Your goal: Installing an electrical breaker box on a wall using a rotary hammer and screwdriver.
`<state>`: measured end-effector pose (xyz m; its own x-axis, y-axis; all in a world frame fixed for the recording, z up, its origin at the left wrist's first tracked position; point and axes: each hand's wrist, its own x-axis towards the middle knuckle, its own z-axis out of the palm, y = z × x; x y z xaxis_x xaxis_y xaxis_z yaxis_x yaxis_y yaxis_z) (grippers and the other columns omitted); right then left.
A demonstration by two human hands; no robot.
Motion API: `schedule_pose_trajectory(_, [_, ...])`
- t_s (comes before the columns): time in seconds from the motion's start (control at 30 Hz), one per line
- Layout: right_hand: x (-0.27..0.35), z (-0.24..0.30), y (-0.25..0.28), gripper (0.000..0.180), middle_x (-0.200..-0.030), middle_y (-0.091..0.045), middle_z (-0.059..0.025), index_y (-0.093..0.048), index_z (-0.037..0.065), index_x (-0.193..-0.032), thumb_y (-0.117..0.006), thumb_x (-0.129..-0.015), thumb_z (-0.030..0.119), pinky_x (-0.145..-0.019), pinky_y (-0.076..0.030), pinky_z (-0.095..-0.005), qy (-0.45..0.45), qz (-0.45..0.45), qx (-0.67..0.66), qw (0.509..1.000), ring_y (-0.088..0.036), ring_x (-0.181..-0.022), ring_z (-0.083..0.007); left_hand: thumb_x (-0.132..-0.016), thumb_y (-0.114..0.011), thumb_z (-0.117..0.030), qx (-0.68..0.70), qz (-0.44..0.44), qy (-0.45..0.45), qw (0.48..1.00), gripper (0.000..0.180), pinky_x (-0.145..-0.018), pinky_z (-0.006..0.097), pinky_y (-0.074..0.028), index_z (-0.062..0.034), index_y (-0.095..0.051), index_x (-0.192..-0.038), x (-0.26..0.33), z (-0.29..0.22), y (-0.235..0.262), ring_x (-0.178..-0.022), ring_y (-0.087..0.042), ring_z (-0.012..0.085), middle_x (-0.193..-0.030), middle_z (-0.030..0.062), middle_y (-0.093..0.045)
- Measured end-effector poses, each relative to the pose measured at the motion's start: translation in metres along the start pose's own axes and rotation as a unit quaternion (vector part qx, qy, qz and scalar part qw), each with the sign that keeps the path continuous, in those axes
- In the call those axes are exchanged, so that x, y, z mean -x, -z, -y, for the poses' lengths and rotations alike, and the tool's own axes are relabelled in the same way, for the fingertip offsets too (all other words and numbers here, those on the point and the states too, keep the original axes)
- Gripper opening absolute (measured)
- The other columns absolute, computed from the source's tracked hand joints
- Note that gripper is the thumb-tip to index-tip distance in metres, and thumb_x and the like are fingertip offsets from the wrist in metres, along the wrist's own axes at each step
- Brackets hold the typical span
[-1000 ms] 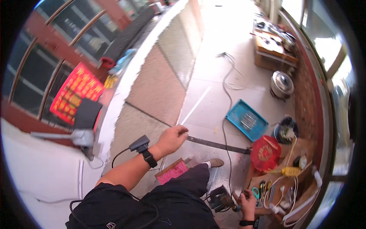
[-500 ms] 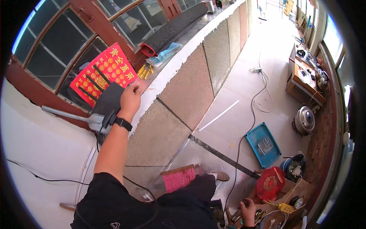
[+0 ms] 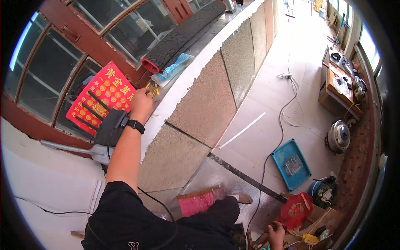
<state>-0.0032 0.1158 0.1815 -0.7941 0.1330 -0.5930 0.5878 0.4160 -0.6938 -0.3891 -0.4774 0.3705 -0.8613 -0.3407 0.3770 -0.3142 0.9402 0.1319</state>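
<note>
My left hand [image 3: 142,103] reaches out over the windowsill ledge, its fingers bent and closed on a small bunch of thin yellow sticks [image 3: 156,90]. How many of them it grips is hidden by the fingers. Just beyond lies a crumpled blue face mask [image 3: 176,68]. Beside the wrist stands a black router-like box with several antennas [image 3: 109,128], in front of a red card with gold print [image 3: 104,95]. My right hand [image 3: 276,235] hangs low at the lower right, loosely curled with its fingers a little apart, and no object shows in it.
A dark rolled mat [image 3: 183,37] lies along the ledge. On the floor are a blue tray [image 3: 286,179], a long cable [image 3: 282,129] and a white strip [image 3: 242,130]. At right stand a lidded pot [image 3: 339,136], a red bag [image 3: 295,212] and a cluttered cabinet [image 3: 333,83].
My left hand has moved forward along the ledge from beside the black box to the yellow sticks, and its fingers now close on them. My right hand has shifted slightly lower.
</note>
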Motion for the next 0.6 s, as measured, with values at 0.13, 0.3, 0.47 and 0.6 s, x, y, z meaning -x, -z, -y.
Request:
schedule_pose_trajectory(0.13, [-0.020,-0.009,0.000,0.038,-0.113,-0.066,-0.0164,-0.058,0.000,-0.123,-0.065,-0.092,0.021,-0.089,-0.049,-0.0370,-0.030,0.002,-0.004,1.000,-0.063,-0.104,-0.0265,-0.092,-0.058,-0.027,-0.016,0.027,0.024,0.999,0.028,-0.086,0.048,-0.049,-0.0039,-0.067,-0.107,-0.023,-0.010,-0.010,-0.102,-0.062,0.0388,-0.108,0.0217,-0.064])
schedule_pose_trajectory(0.3, [-0.044,0.003,-0.008,0.031,-0.091,-0.069,-0.0146,-0.062,-0.004,-0.109,-0.071,-0.082,0.008,-0.075,-0.053,-0.0339,-0.014,-0.045,0.013,0.999,-0.067,-0.082,-0.0219,-0.093,-0.056,-0.034,-0.049,0.042,0.039,0.997,0.036,-0.086,0.049,-0.049,-0.0012,-0.067,-0.105,-0.048,-0.006,-0.028,-0.102,-0.062,0.0403,-0.107,0.0246,-0.065])
schedule_pose_trajectory(0.47, [-0.051,0.010,-0.009,0.029,-0.088,-0.069,-0.0137,-0.063,-0.003,-0.108,-0.070,-0.083,0.007,-0.074,-0.053,-0.0323,-0.001,-0.042,-0.010,0.999,-0.066,-0.081,-0.0200,-0.093,-0.055,-0.033,-0.020,0.000,0.031,0.999,0.036,-0.082,0.049,-0.050,-0.0004,-0.068,-0.101,-0.056,-0.005,-0.026,-0.095,-0.064,0.0415,-0.097,0.0241,-0.067])
schedule_pose_trajectory(0.6, [-0.056,0.000,-0.017,0.029,-0.090,-0.068,-0.0137,-0.062,-0.003,-0.109,-0.069,-0.083,0.006,-0.073,-0.053,-0.0313,-0.034,-0.040,-0.092,0.994,-0.066,-0.082,-0.0189,-0.092,-0.054,-0.024,-0.044,-0.010,0.002,0.999,0.029,-0.082,0.049,-0.051,-0.0017,-0.068,-0.103,-0.051,0.000,-0.021,-0.095,-0.064,0.0408,-0.099,0.0230,-0.067])
